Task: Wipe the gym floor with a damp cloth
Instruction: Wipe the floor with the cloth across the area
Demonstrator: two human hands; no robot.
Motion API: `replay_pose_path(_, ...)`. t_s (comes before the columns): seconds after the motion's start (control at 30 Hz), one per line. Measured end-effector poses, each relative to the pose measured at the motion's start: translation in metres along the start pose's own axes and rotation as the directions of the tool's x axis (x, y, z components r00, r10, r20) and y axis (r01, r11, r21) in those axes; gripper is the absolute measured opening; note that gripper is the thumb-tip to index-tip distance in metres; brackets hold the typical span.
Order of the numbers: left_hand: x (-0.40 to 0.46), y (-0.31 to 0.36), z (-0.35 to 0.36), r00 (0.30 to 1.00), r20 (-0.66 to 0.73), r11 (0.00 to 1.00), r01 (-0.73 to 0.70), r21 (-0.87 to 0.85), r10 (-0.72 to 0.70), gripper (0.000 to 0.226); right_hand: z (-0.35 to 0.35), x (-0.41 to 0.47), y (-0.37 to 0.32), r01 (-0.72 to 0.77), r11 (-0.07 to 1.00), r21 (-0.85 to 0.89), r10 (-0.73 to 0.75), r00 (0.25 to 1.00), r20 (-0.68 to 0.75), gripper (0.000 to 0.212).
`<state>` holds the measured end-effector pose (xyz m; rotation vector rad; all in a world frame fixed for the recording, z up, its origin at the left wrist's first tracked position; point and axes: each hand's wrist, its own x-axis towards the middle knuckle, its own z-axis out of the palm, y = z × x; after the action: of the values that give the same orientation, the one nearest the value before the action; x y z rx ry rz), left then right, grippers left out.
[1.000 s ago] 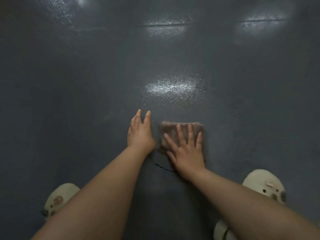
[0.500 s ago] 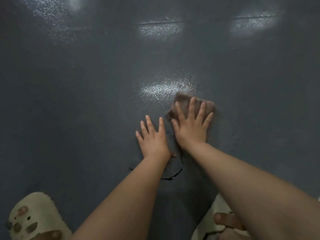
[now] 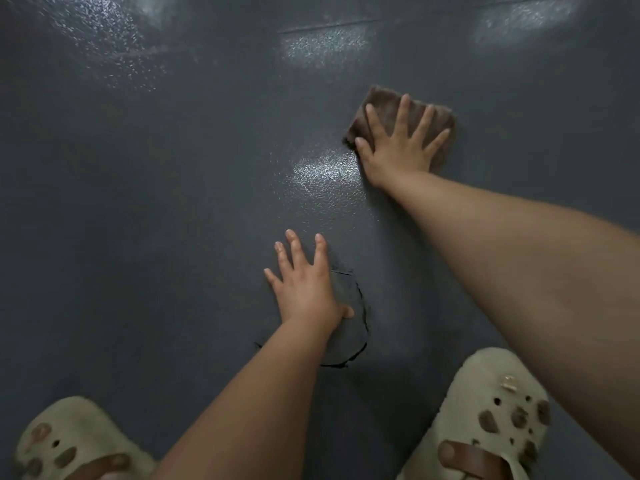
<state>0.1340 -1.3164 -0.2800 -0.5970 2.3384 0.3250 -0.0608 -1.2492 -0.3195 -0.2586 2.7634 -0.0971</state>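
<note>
A folded brown cloth lies flat on the dark grey gym floor, up and to the right of centre. My right hand presses down on it with the fingers spread, covering most of it. My left hand rests palm down on the bare floor nearer to me, fingers apart, holding nothing. It sits beside a curved crack in the floor coating.
Two cream perforated clogs stand at the bottom, one at the left and one at the right. Light glares on the damp floor. A seam line crosses the floor at the top.
My right hand has pushed the cloth farther away and to the right. My left hand has stayed by the crack, so the two hands are now well apart.
</note>
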Motion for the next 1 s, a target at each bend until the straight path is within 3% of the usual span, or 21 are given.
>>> replay_pose_path(0.2, 0.001, 0.0, -0.001, 1.0, 0.014, 1.0, 0.008, -0.004, -0.008, 0.125, 0.029, -0.083, -0.01, 0.323, 0.945, -0.049, -0.322, 0.946, 0.027, 0.059)
replay_pose_path(0.3, 0.001, 0.0, -0.001, 1.0, 0.006, 1.0, 0.011, -0.001, -0.011, 0.126, 0.039, -0.113, 0.012, 0.32, 0.946, -0.047, -0.317, 0.947, 0.058, 0.058)
replay_pose_path(0.4, 0.0, 0.001, -0.001, 1.0, 0.01, 1.0, 0.016, -0.009, -0.016, 0.127, 0.033, -0.107, 0.042, 0.21, 0.976, -0.051, -0.208, 0.977, 0.05, 0.057)
replay_pose_path(0.5, 0.0, 0.001, -0.003, 1.0, 0.011, 1.0, 0.012, -0.013, -0.012, 0.126, 0.021, -0.085, 0.079, 0.0, 1.0, -0.008, 0.0, 1.0, 0.005, 0.056)
replay_pose_path(0.63, 0.0, 0.003, -0.005, 1.0, 0.024, 1.0, 0.006, -0.017, -0.006, 0.125, 0.011, -0.069, 0.097, -0.335, 0.935, 0.114, 0.338, 0.941, -0.006, 0.055)
replay_pose_path(0.7, 0.0, 0.002, -0.006, 1.0, 0.029, 1.0, -0.003, -0.024, 0.004, 0.125, 0.013, -0.074, 0.076, -0.397, 0.903, 0.167, 0.4, 0.917, 0.016, 0.056)
replay_pose_path(0.77, 0.0, 0.001, -0.006, 0.999, 0.03, 1.0, -0.02, -0.013, 0.02, 0.124, 0.022, -0.092, 0.05, -0.332, 0.931, 0.155, 0.333, 0.943, 0.021, 0.057)
replay_pose_path(0.87, -0.002, 0.0, -0.007, 0.999, 0.022, 0.998, -0.041, 0.037, 0.04, 0.125, 0.039, -0.137, 0.024, -0.091, 0.993, 0.072, 0.089, 0.996, 0.031, 0.058)
replay_pose_path(1.0, 0.001, -0.002, -0.005, 0.998, 0.009, 0.997, -0.062, 0.053, 0.062, 0.127, 0.048, -0.168, 0.031, 0.109, 0.994, -0.01, -0.107, 0.988, 0.107, 0.061)
